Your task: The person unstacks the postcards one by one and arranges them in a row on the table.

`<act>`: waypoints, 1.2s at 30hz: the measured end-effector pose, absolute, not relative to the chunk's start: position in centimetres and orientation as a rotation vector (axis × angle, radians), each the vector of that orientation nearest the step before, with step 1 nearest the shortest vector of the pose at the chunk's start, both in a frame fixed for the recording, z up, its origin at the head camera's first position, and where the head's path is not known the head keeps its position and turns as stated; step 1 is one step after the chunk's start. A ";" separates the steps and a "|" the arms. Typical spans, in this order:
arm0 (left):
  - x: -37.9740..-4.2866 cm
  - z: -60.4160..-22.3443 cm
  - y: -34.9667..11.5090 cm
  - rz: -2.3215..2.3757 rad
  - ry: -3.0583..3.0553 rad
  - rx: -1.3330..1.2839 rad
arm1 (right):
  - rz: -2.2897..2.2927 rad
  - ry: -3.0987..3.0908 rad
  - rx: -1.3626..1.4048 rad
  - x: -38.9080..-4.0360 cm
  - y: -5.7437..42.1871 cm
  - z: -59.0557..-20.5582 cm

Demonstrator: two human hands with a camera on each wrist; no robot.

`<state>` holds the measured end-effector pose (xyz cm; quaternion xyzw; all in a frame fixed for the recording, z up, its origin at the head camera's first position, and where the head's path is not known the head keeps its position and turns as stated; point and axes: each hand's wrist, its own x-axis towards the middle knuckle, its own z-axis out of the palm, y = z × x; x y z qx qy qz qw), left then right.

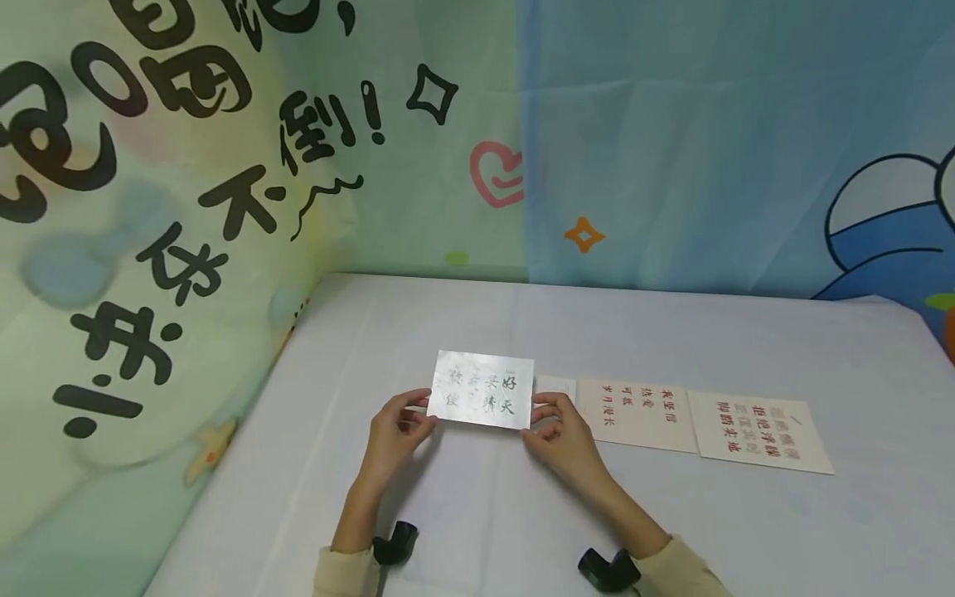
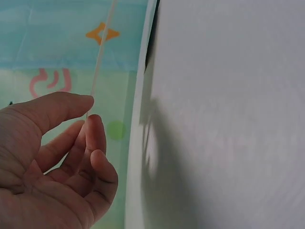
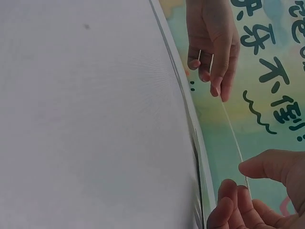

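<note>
A pale card [image 1: 481, 390] with dark handwritten-style Chinese characters is held up over the white table in the head view. My left hand [image 1: 395, 431] pinches its left edge between thumb and fingers, while the right hand [image 1: 563, 439] pinches the right edge. Seen from the left wrist, the card [image 2: 99, 62] is only a thin edge-on strip running up from the thumb and fingertips. In the right wrist view the card [image 3: 232, 126] is again a thin line, stretched between both hands.
Right of the held card lie two cream cards, one [image 1: 634, 414] beside another [image 1: 761, 431], with red characters. A whitish card [image 1: 555, 385] is partly hidden behind the right hand. Printed cloth [image 1: 671, 166] hangs behind and left of the white table [image 1: 462, 522].
</note>
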<state>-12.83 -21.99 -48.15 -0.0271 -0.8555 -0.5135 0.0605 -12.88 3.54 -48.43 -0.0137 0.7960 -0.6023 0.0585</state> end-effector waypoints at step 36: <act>-13.4 -48.5 -25.3 -1.371 -2.603 0.131 | -1.847 2.155 -0.186 -13.4 0.1 -48.0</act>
